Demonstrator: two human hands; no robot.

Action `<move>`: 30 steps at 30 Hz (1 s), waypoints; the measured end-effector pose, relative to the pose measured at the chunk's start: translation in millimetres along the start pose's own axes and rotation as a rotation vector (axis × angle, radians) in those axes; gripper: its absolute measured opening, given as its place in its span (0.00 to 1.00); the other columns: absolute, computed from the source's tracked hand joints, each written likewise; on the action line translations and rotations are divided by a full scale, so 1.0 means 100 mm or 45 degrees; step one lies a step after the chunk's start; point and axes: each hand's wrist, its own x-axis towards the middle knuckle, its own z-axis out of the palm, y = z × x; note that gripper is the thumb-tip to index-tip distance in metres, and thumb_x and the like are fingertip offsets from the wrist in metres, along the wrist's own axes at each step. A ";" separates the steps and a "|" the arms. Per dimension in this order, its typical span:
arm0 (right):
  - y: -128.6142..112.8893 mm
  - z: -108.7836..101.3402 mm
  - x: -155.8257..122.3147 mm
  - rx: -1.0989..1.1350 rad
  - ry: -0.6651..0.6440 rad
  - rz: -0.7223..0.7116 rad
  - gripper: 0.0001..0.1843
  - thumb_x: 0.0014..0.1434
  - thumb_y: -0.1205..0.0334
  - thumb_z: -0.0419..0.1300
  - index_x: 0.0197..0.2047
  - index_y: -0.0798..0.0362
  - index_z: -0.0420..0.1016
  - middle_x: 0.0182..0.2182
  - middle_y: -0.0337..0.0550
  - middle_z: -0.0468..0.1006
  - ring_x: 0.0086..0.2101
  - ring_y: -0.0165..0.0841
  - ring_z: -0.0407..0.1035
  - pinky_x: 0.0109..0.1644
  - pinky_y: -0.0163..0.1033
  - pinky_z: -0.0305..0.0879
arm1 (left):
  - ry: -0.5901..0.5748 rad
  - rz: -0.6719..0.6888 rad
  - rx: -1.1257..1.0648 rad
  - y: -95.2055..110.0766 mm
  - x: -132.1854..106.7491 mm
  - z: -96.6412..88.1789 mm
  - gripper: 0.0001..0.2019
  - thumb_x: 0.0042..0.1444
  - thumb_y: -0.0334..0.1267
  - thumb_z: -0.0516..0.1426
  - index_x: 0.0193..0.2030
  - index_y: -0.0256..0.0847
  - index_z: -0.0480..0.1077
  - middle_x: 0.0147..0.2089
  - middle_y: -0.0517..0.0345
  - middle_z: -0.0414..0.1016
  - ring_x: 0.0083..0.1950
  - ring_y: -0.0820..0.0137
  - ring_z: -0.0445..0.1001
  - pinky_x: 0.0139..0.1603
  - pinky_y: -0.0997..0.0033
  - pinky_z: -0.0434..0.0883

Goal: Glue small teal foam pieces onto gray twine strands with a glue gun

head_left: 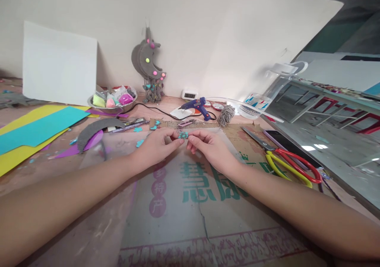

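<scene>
Between the fingertips of both hands is a small teal flower cutout point(183, 135) with a greyish ring on its middle. My left hand point(162, 142) pinches its left side between thumb and fingers. My right hand point(208, 144) has thumb and index finger closed at its right edge, with the other fingers curled below. Just left of my hands lie loose teal flower cutouts point(139, 143) and a curved teal piece point(154, 125). Beneath my hands is a printed cardboard sheet point(190, 219), partly under a clear film.
Behind stand a blue glue gun point(199, 108), a grey yarn bundle point(226, 115), a digital clock point(190, 95), a metal bowl point(113, 108) and a plastic jug point(261, 97). Scissors point(292, 164) and a phone point(289, 146) lie right; coloured sheets point(44, 130) left. A grey moon ornament point(147, 61) hangs behind.
</scene>
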 end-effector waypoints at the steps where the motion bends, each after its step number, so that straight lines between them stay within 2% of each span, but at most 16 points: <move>1: 0.00 0.00 0.00 -0.021 0.001 -0.002 0.10 0.55 0.55 0.57 0.33 0.54 0.69 0.24 0.36 0.70 0.23 0.24 0.61 0.29 0.32 0.60 | -0.007 0.013 0.006 0.00 0.00 0.00 0.12 0.55 0.43 0.50 0.25 0.39 0.61 0.28 0.62 0.66 0.33 0.71 0.65 0.35 0.72 0.61; 4: 0.01 -0.01 0.00 -0.054 0.003 -0.033 0.10 0.55 0.55 0.56 0.32 0.54 0.69 0.24 0.36 0.70 0.23 0.24 0.61 0.28 0.31 0.59 | -0.040 0.072 0.046 -0.01 0.01 0.02 0.11 0.55 0.41 0.50 0.25 0.39 0.61 0.28 0.62 0.66 0.34 0.71 0.65 0.36 0.72 0.61; 6: 0.02 -0.02 0.00 -0.059 0.008 -0.059 0.11 0.56 0.54 0.55 0.32 0.54 0.68 0.24 0.36 0.70 0.24 0.24 0.61 0.29 0.32 0.60 | 0.008 0.093 0.064 -0.02 0.00 0.04 0.08 0.54 0.40 0.52 0.28 0.40 0.62 0.30 0.61 0.66 0.35 0.70 0.65 0.36 0.71 0.61; 8: 0.03 -0.03 0.01 -0.070 0.024 -0.073 0.11 0.56 0.54 0.55 0.33 0.54 0.67 0.24 0.36 0.70 0.24 0.25 0.61 0.29 0.32 0.60 | 0.139 0.082 0.051 -0.04 -0.01 0.05 0.05 0.53 0.38 0.52 0.35 0.40 0.63 0.35 0.59 0.66 0.37 0.71 0.66 0.37 0.72 0.63; 10: 0.03 -0.03 0.01 -0.088 0.033 -0.076 0.11 0.56 0.54 0.55 0.33 0.53 0.67 0.24 0.36 0.71 0.23 0.25 0.61 0.29 0.32 0.60 | 0.214 0.057 -0.018 -0.06 -0.02 0.06 0.14 0.53 0.34 0.51 0.48 0.40 0.60 0.38 0.57 0.66 0.39 0.71 0.67 0.38 0.72 0.64; 12: 0.02 -0.02 0.00 -0.110 0.022 -0.079 0.10 0.56 0.54 0.55 0.32 0.53 0.67 0.24 0.36 0.70 0.23 0.25 0.61 0.29 0.33 0.59 | 0.138 0.046 -0.098 -0.07 -0.02 0.06 0.23 0.53 0.31 0.49 0.57 0.42 0.54 0.39 0.57 0.68 0.40 0.72 0.68 0.37 0.73 0.65; 14: 0.02 -0.01 0.00 -0.124 -0.006 -0.091 0.10 0.56 0.55 0.55 0.31 0.53 0.67 0.24 0.36 0.70 0.24 0.25 0.61 0.29 0.33 0.59 | 0.009 0.072 -0.146 -0.06 -0.02 0.05 0.25 0.53 0.29 0.48 0.59 0.44 0.54 0.40 0.57 0.69 0.42 0.71 0.69 0.39 0.73 0.65; 17: 0.02 -0.01 0.00 -0.128 -0.014 -0.108 0.09 0.56 0.56 0.55 0.31 0.53 0.67 0.24 0.36 0.70 0.24 0.26 0.61 0.30 0.33 0.59 | -0.082 0.090 -0.129 -0.02 -0.01 0.03 0.18 0.54 0.31 0.48 0.52 0.42 0.64 0.40 0.57 0.72 0.41 0.70 0.70 0.40 0.72 0.66; 20: 0.06 -0.03 0.02 -0.147 0.021 -0.106 0.10 0.56 0.55 0.55 0.32 0.53 0.67 0.23 0.35 0.69 0.23 0.26 0.60 0.29 0.33 0.58 | -0.022 0.016 -0.061 0.02 -0.01 0.02 0.12 0.55 0.36 0.48 0.43 0.39 0.69 0.36 0.57 0.73 0.36 0.70 0.69 0.37 0.71 0.65; 23: 0.09 -0.05 0.03 -0.189 0.078 -0.098 0.10 0.56 0.54 0.55 0.33 0.53 0.67 0.23 0.35 0.69 0.22 0.25 0.59 0.27 0.33 0.57 | 0.039 0.004 -0.057 0.04 -0.02 0.01 0.11 0.56 0.40 0.49 0.38 0.39 0.69 0.34 0.59 0.72 0.35 0.71 0.68 0.34 0.72 0.63; 27: 0.08 -0.05 0.03 -0.217 0.109 -0.114 0.11 0.56 0.54 0.55 0.32 0.54 0.67 0.23 0.36 0.69 0.23 0.26 0.60 0.28 0.33 0.57 | 0.016 0.065 0.008 0.03 -0.03 0.00 0.15 0.59 0.43 0.46 0.29 0.39 0.67 0.26 0.63 0.68 0.29 0.73 0.65 0.31 0.74 0.59; 30: 0.08 -0.04 0.02 -0.216 0.094 -0.138 0.11 0.56 0.54 0.54 0.31 0.54 0.67 0.23 0.36 0.69 0.23 0.26 0.60 0.28 0.33 0.58 | -0.003 0.102 0.066 0.01 -0.03 0.01 0.16 0.59 0.42 0.45 0.27 0.39 0.66 0.24 0.64 0.66 0.27 0.74 0.63 0.29 0.74 0.58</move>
